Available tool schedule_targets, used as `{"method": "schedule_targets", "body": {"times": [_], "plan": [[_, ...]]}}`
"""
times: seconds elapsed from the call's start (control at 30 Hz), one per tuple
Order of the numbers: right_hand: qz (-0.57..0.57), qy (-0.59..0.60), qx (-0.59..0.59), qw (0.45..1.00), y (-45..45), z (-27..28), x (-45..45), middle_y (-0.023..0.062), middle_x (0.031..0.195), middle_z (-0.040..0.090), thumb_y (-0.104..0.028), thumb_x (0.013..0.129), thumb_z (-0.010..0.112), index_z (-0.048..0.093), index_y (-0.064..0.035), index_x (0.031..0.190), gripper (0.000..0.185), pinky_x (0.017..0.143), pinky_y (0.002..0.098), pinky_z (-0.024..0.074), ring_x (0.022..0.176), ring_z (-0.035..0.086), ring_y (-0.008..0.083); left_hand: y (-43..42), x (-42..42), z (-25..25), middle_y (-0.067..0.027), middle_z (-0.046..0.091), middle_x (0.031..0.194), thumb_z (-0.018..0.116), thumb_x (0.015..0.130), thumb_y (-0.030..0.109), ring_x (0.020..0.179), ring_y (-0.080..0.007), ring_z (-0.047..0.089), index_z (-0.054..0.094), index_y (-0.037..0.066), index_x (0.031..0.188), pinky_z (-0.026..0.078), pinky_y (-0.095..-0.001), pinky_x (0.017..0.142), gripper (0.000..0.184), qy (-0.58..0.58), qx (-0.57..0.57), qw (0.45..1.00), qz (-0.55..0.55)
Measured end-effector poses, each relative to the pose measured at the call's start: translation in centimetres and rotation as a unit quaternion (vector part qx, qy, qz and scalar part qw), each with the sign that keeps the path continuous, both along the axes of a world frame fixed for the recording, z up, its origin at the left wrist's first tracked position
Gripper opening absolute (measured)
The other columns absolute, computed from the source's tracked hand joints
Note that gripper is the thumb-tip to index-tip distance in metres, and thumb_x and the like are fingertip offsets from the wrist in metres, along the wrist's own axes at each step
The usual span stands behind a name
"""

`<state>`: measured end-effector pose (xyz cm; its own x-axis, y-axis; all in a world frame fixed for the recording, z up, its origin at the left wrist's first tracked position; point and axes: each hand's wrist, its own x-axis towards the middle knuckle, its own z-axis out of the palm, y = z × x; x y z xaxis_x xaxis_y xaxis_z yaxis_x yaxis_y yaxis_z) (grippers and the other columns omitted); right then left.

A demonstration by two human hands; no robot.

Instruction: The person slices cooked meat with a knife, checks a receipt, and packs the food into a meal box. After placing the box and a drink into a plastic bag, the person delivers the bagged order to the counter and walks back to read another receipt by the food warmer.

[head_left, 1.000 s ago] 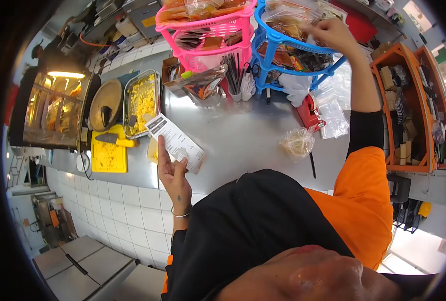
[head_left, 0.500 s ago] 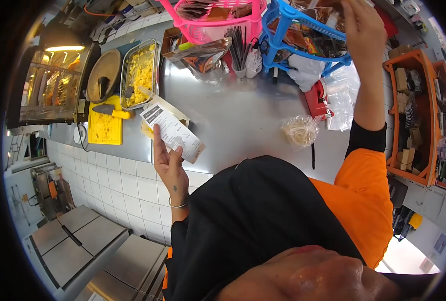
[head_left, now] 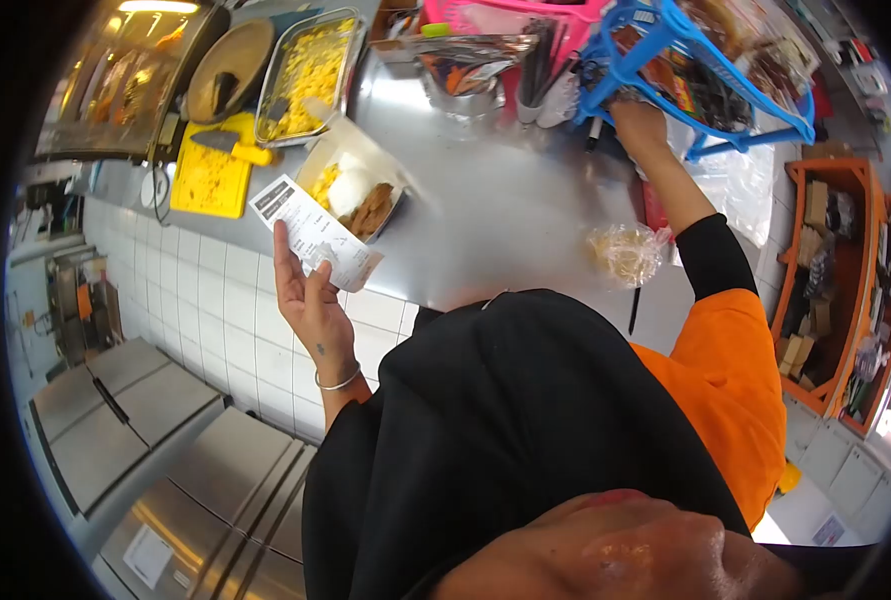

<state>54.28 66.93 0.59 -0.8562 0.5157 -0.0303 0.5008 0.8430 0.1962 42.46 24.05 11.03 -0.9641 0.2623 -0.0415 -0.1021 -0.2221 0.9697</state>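
Note:
My left hand [head_left: 310, 308] pinches a printed paper receipt [head_left: 305, 232] between thumb and fingers. Just beyond it is an open food box [head_left: 385, 168] containing white rice [head_left: 351, 188], yellow egg-like pieces [head_left: 322, 186] and brown meat pieces [head_left: 373, 210]; the receipt overlaps its near side. My right hand [head_left: 639, 124] reaches in at the underside of a blue plastic basket rack [head_left: 637, 52]. Its fingers are hidden there, so whether they hold anything does not show. Packets in clear and dark wrapping [head_left: 710, 90] fill the rack.
A metal tray [head_left: 349, 62] of yellow pieces stands beside a yellow cutting board [head_left: 205, 187] bearing a knife [head_left: 227, 142]. A cup of black sticks [head_left: 528, 104] is near a pink basket [head_left: 570, 22]. A plastic-wrapped pale bundle [head_left: 625, 255] lies near a red dispenser [head_left: 653, 206].
My right hand has come down from the top of the blue rack to its underside. My left hand has shifted with the receipt, and the box's food now shows. The camera view has shifted.

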Motion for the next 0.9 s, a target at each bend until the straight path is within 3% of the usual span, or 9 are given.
{"method": "schedule_targets", "body": {"times": [0.17, 0.27, 0.37, 0.4, 0.47, 0.5, 0.57, 0.77, 0.9], "plan": [[0.082, 0.014, 0.043, 0.996, 2.0, -1.5, -0.7, 0.0155, 0.086, 0.068, -0.016, 0.082, 0.054, 0.067, -0.008, 0.094, 0.02, 0.074, 0.0442, 0.0534, 0.083, 0.067, 0.0344, -4.0, -1.8, -0.6, -0.0203, 0.036, 0.143, 0.049, 0.082, -0.003, 0.125, -0.0275, 0.046, 0.031, 0.0, 0.143, 0.044, -0.0374, 0.099, 0.064, 0.024, -0.001, 0.998, 0.061], [0.029, 0.043, -0.018, 0.998, 0.9, -0.5, 0.0, 0.0161, 0.088, 0.068, -0.017, 0.085, 0.053, 0.065, -0.0074, 0.096, 0.019, 0.073, 0.0457, 0.051, 0.085, 0.065, 0.0367, -6.2, -2.6, -1.3, -0.0197, 0.037, 0.142, 0.046, 0.082, -0.004, 0.123, -0.0276, 0.047, 0.031, 0.0, 0.142, 0.044, -0.0371, 0.098, 0.062, 0.007, -0.007, 0.996, 0.084], [-0.078, 0.147, -0.167, 0.972, -0.2, 0.6, 2.6, 0.012, 0.08, 0.067, -0.015, 0.088, 0.054, 0.061, -0.0046, 0.094, 0.014, 0.067, 0.038, 0.0495, 0.076, 0.066, 0.0277, -7.8, -3.7, -2.1, -0.0182, 0.036, 0.143, 0.045, 0.083, -0.004, 0.124, -0.0278, 0.047, 0.032, 0.0, 0.142, 0.044, -0.0373, 0.098, 0.061, 0.008, 0.005, 0.996, 0.09], [-0.096, 0.229, -0.356, 0.901, 0.5, -0.4, 4.0, 0.0068, 0.076, 0.063, -0.014, 0.088, 0.056, 0.06, -0.0045, 0.092, 0.011, 0.06, 0.0332, 0.0468, 0.067, 0.062, 0.0206, -8.2, -3.8, -2.2, -0.0173, 0.035, 0.144, 0.044, 0.083, -0.004, 0.124, -0.0286, 0.046, 0.032, 0.0, 0.142, 0.044, -0.0382, 0.098, 0.061, -0.005, 0.005, 0.996, 0.092], [-0.185, 0.326, -0.642, 0.669, -1.9, 2.4, 5.1, -0.0025, 0.071, 0.054, -0.011, 0.089, 0.057, 0.057, -0.0049, 0.091, 0.006, 0.051, 0.0208, 0.0411, 0.057, 0.051, 0.0055, -8.9, -4.6, -2.7, -0.0171, 0.034, 0.145, 0.045, 0.082, -0.004, 0.125, -0.0293, 0.045, 0.033, 0.001, 0.142, 0.045, -0.0399, 0.098, 0.06, -0.026, 0.002, 0.996, 0.085], [-0.194, 0.331, -0.633, 0.672, -3.5, 4.7, 5.1, -0.0025, 0.071, 0.054, -0.011, 0.089, 0.057, 0.057, -0.0049, 0.091, 0.006, 0.051, 0.0208, 0.0411, 0.057, 0.051, 0.0055, -9.2, -5.1, -2.9, -0.0168, 0.034, 0.145, 0.045, 0.082, -0.003, 0.126, -0.0294, 0.045, 0.034, 0.001, 0.141, 0.045, -0.0403, 0.097, 0.06, -0.034, 0.0, 0.996, 0.081], [-0.241, 0.372, -0.678, 0.586, -5.9, 7.7, 4.7, -0.0009, 0.07, 0.054, -0.011, 0.089, 0.057, 0.054, -0.0058, 0.093, 0.008, 0.052, 0.0189, 0.0415, 0.059, 0.051, 0.0054, -9.9, -6.3, -3.5, -0.0167, 0.035, 0.145, 0.045, 0.082, -0.003, 0.125, -0.029, 0.046, 0.034, 0.001, 0.141, 0.046, -0.0404, 0.097, 0.06, -0.042, 0.002, 0.997, 0.067], [-0.146, 0.293, -0.785, 0.525, -16.6, 12.3, -1.6, -0.0019, 0.069, 0.051, -0.014, 0.085, 0.059, 0.052, -0.0058, 0.091, 0.012, 0.055, 0.0178, 0.0418, 0.062, 0.051, 0.0056, -13.2, -10.8, -3.8, -0.0178, 0.037, 0.143, 0.047, 0.083, -0.004, 0.121, -0.0266, 0.049, 0.036, 0.0, 0.14, 0.048, -0.0366, 0.093, 0.059, -0.028, 0.013, 0.999, 0.045], [-0.106, 0.223, -0.786, 0.567, -24.6, 10.9, -9.2, -0.0027, 0.071, 0.05, -0.016, 0.087, 0.058, 0.055, -0.0074, 0.088, 0.01, 0.056, 0.0201, 0.0391, 0.063, 0.047, 0.0046, -16.1, -13.5, -3.8, -0.0183, 0.039, 0.142, 0.048, 0.082, -0.005, 0.121, -0.0255, 0.049, 0.037, 0.0, 0.14, 0.047, -0.0353, 0.094, 0.059, -0.038, 0.028, 0.997, 0.056]]}}
